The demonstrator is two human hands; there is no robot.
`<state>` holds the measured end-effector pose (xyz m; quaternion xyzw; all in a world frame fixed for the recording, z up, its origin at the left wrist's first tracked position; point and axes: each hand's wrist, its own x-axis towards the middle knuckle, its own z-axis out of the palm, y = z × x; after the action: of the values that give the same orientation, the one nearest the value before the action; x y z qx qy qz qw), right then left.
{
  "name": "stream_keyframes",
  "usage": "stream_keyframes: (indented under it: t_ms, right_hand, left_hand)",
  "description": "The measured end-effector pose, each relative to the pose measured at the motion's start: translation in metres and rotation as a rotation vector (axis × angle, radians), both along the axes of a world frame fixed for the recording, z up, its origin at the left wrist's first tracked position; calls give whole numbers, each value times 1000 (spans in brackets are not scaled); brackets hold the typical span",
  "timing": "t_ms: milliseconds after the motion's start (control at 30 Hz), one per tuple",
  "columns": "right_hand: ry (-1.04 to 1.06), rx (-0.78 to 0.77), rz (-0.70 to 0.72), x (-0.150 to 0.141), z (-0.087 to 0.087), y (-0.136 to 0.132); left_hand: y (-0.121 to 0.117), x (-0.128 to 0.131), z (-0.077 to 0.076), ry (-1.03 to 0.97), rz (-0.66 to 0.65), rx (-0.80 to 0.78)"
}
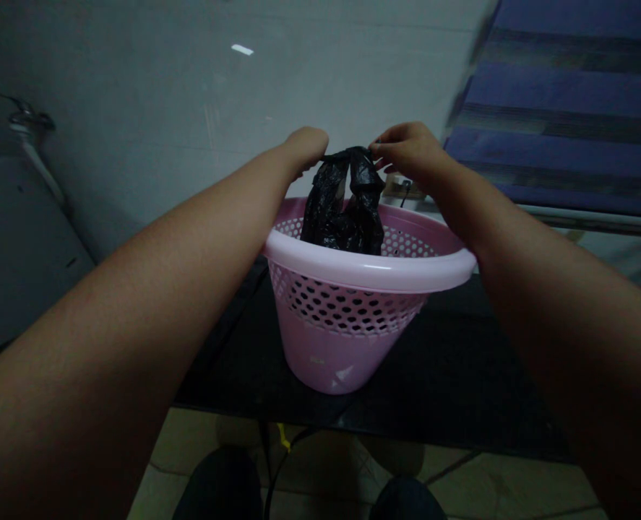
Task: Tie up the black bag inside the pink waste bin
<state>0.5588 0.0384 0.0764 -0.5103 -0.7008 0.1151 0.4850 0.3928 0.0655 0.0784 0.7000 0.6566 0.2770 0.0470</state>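
A black plastic bag (342,227) rises out of a pink perforated basket (342,354), its top gathered above the far rim. My left hand (308,148) grips the bag's upper left edge, with most of its fingers hidden behind the hand. On the other side my right hand (404,148) pinches the upper right edge between thumb and fingertips. A gap shows between two raised parts of the bag. My forearms pass close to both sides of the basket's pale rim. The bag's lower part is hidden inside the basket.
The basket stands on a black table (444,383) against a pale wall (190,87). A blue striped cloth or blind (558,108) is at the right. At far left are a tap-like fitting (30,119) and a grey panel (16,238). My knees (225,484) are below the table edge.
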Motion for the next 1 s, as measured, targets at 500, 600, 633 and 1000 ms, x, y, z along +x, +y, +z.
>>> stream_keyframes:
  t_ms: [500,600,633,1000]
  right_hand:
    - [-12,-1,-7,2,0,1]
    - [-7,-10,-7,1,1,-1]
    - [-7,-11,-4,0,1,-2]
    - [-14,-19,-27,0,0,-2]
  left_hand:
    - [-13,1,1,-121,-18,-50]
    - [-10,-1,0,-112,-32,-53]
    - [-8,-2,0,-108,-36,-51]
    - [7,-5,-1,-29,-47,-61]
